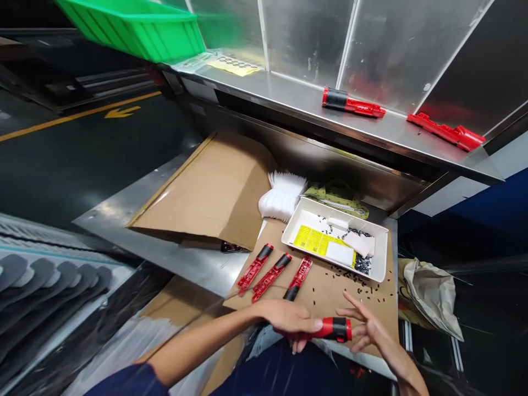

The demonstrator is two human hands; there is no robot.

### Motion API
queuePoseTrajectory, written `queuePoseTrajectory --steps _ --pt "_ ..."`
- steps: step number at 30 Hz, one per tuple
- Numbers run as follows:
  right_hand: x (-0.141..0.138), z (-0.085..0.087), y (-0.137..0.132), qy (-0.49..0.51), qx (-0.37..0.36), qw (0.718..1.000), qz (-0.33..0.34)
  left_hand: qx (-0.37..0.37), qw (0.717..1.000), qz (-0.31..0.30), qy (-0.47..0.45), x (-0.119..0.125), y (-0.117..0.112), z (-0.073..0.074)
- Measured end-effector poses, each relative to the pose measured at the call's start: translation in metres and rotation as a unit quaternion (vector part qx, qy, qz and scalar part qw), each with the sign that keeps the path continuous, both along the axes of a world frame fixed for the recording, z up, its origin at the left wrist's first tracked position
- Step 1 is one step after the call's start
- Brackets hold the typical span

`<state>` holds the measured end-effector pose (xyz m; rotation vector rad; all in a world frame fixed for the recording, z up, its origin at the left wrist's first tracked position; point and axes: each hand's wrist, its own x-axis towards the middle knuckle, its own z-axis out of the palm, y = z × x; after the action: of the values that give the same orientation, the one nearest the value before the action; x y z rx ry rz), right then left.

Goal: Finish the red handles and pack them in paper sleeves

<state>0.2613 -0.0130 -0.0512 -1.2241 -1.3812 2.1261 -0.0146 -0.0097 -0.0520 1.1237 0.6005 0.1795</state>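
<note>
My left hand (289,318) is closed around a red and black plastic housing (336,328), whose round end points to the right. Just beyond that end is my right hand (369,329), open, its fingers spread and holding nothing. On the cardboard sheet (270,239) in front of my hands lie three similar housings: a left one (254,269), a middle one (271,278) and a right one (299,278). Small black parts (363,286) are scattered on the cardboard. A white tray (293,228) behind them holds more black pieces, yellow labels and white pads.
A large cardboard box (206,187) stands at the left, beside stacked white sheets (282,195) and a green patterned bag (336,195). The metal shelf (284,91) bears two red housings (447,132) and a green bin (136,30). A paper bag (431,291) is right.
</note>
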Motion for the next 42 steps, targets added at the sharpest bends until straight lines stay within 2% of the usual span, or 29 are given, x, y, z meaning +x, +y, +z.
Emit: queuePoseTrajectory --steps 2,4,7,10,13,16,19,22,24,25,28,31,34,37,39,42 --pt "-0.004 0.005 -0.001 -0.026 0.051 0.997 0.052 -0.025 0.999 -0.035 0.003 -0.004 -0.001 0.005" --pt "-0.007 0.002 -0.004 -0.038 0.056 0.996 0.053 -0.051 0.997 -0.049 -0.013 -0.010 0.001 0.012" --pt "-0.005 -0.009 -0.010 0.012 -0.018 1.000 -0.020 -0.112 0.990 0.012 -0.089 -0.027 0.003 0.018" --pt "-0.007 -0.022 -0.021 0.094 -0.091 0.983 -0.131 -0.150 0.968 0.115 -0.164 -0.035 -0.003 0.007" --pt "-0.027 -0.030 -0.036 0.144 -0.135 0.954 -0.225 -0.107 0.950 0.241 -0.166 -0.016 -0.018 -0.014" --pt "-0.061 -0.030 -0.049 0.143 -0.106 0.948 -0.265 -0.041 0.938 0.321 -0.122 0.024 -0.033 -0.027" --pt "-0.083 -0.027 -0.056 0.095 -0.029 0.961 -0.256 -0.024 0.917 0.387 -0.098 0.055 -0.039 -0.026" --pt "-0.076 -0.020 -0.056 0.008 0.073 0.983 -0.170 -0.062 0.879 0.457 -0.117 0.057 -0.037 -0.018" --pt "-0.057 -0.011 -0.050 -0.069 0.146 0.978 -0.130 -0.119 0.870 0.454 -0.153 0.045 -0.033 -0.013" --pt "-0.045 -0.006 -0.045 -0.108 0.173 0.970 -0.133 -0.145 0.871 0.437 -0.169 0.037 -0.032 -0.011" --pt "-0.014 0.015 -0.027 -0.185 0.236 0.928 -0.220 -0.202 0.896 0.348 -0.190 0.018 -0.028 -0.006" --pt "-0.002 0.037 -0.009 -0.187 0.312 0.894 -0.261 -0.225 0.924 0.255 -0.173 0.011 -0.026 -0.002" --pt "-0.007 0.051 0.003 -0.174 0.359 0.885 -0.240 -0.228 0.938 0.213 -0.152 0.015 -0.025 0.002" --pt "-0.017 0.052 0.006 -0.174 0.367 0.876 -0.260 -0.225 0.936 0.227 -0.151 0.023 -0.024 0.007" --pt "-0.022 0.046 0.002 -0.171 0.343 0.874 -0.297 -0.207 0.921 0.281 -0.172 0.029 -0.025 0.009" --pt "-0.031 0.031 -0.010 -0.152 0.246 0.910 -0.297 -0.146 0.889 0.387 -0.195 0.037 -0.025 0.007"
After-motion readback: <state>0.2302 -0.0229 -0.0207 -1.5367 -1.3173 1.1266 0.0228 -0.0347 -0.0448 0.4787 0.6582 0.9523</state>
